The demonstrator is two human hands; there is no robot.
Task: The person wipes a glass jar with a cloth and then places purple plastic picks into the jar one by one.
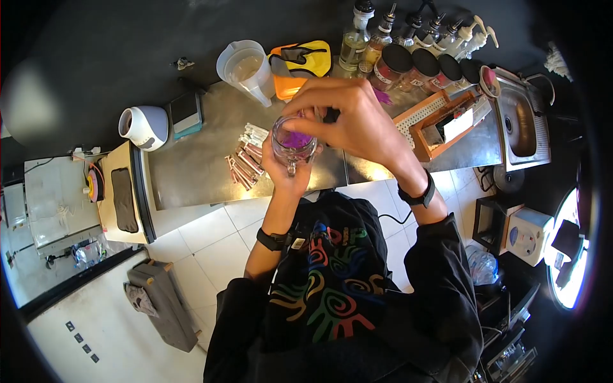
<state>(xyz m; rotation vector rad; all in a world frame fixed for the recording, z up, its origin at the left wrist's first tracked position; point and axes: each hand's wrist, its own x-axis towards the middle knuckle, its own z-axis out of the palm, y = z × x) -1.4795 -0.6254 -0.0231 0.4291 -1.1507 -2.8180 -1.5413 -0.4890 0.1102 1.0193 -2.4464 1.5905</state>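
A small clear glass jar (295, 155) with purple shreds (297, 138) in it is held over the counter's front half. My left hand (288, 177) is wrapped round its lower part and keeps it upright. From above, my right hand (359, 121) reaches over the mouth with bent fingers pressed together at the rim. Whatever those fingertips pinch, if anything, is hidden. Just left of the jar lie several pinkish-brown paper sticks (242, 166) and white sticks (255, 135) on the steel counter.
Behind stands a plastic measuring jug (246, 71) beside a yellow-orange cloth (306, 60). Several bottles (355, 45) and black-lidded jars (393, 64) line the back wall. A wooden tray (440, 127) and a sink (518, 124) are rightward; a white device (145, 126) sits at left.
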